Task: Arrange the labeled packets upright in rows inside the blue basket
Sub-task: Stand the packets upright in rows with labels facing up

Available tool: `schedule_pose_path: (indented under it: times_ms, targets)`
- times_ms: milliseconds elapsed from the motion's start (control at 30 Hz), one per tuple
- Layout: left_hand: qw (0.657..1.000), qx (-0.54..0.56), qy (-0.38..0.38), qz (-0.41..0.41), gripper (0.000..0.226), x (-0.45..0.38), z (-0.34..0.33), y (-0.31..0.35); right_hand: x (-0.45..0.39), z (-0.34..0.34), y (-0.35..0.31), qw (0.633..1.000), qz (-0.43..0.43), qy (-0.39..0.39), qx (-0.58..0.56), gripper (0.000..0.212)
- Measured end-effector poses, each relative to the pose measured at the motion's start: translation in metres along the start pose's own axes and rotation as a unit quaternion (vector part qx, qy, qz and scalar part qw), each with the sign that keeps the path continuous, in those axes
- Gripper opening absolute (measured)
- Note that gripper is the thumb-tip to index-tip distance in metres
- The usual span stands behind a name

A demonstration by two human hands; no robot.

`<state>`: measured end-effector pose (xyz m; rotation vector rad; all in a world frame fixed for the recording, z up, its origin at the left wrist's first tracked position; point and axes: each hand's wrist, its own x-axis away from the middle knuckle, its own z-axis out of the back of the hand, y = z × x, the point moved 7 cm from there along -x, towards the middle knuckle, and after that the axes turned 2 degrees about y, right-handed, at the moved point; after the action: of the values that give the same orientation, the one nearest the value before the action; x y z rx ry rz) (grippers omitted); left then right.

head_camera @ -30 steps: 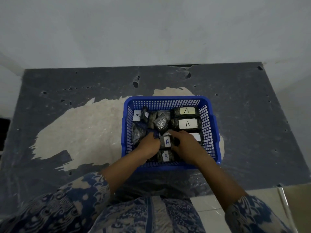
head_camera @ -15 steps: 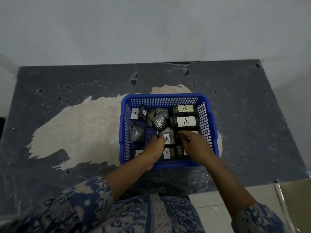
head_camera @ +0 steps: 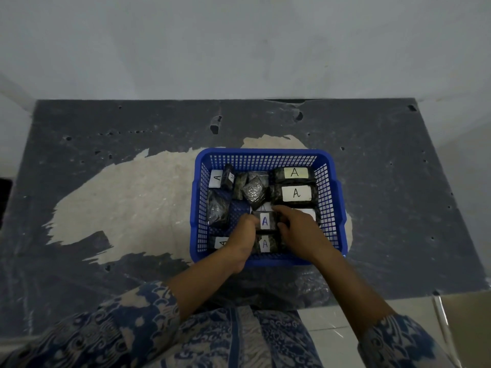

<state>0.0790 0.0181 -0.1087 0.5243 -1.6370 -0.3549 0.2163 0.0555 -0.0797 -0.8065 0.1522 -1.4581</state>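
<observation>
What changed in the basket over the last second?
The right hand drew off half a second ago and has come back to the blue-lettered packet; the left hand stayed at its other side. The blue basket and the two back-right packets kept their places.

Blue basket (head_camera: 329, 197) of dark packets on the desk (head_camera: 398, 208)

Two white-labeled "A" packets (head_camera: 295, 193) lie flat at the back right; a blue-lettered "A" packet (head_camera: 264, 221) stands mid-basket, a second (head_camera: 265, 244) just nearer; unlabeled-side packets (head_camera: 254, 193) sit jumbled at back left.
</observation>
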Motion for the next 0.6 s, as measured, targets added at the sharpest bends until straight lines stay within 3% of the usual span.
schedule_pose_path:
  times_ms: [167, 367, 433, 533, 600]
  targets:
    - [1.0, -0.001, 0.012, 0.006, 0.029, 0.0, 0.001, -0.001, -0.005, -0.001, -0.003, 0.998, -0.001, -0.01, 0.067, 0.039]
    - [0.997, -0.039, 0.052, -0.029, 0.031, 0.004, 0.006, 0.008, -0.029, 0.032, -0.052, 0.971, 0.08, 0.172, 0.148, 0.028]
    - [0.995, -0.047, 0.071, -0.045, 0.03, 0.005, 0.011, 0.011, -0.05, 0.028, -0.067, 0.959, 0.099, 0.172, 0.203, 0.039]
    - [0.993, -0.036, 0.077, -0.08, 0.044, 0.008, 0.017, 0.019, -0.079, 0.009, -0.071, 0.954, 0.076, 0.109, 0.269, 0.065]
    - [0.991, -0.01, 0.085, -0.106, 0.034, 0.011, 0.023, 0.027, -0.089, -0.003, -0.069, 0.947, 0.063, 0.093, 0.302, 0.072]
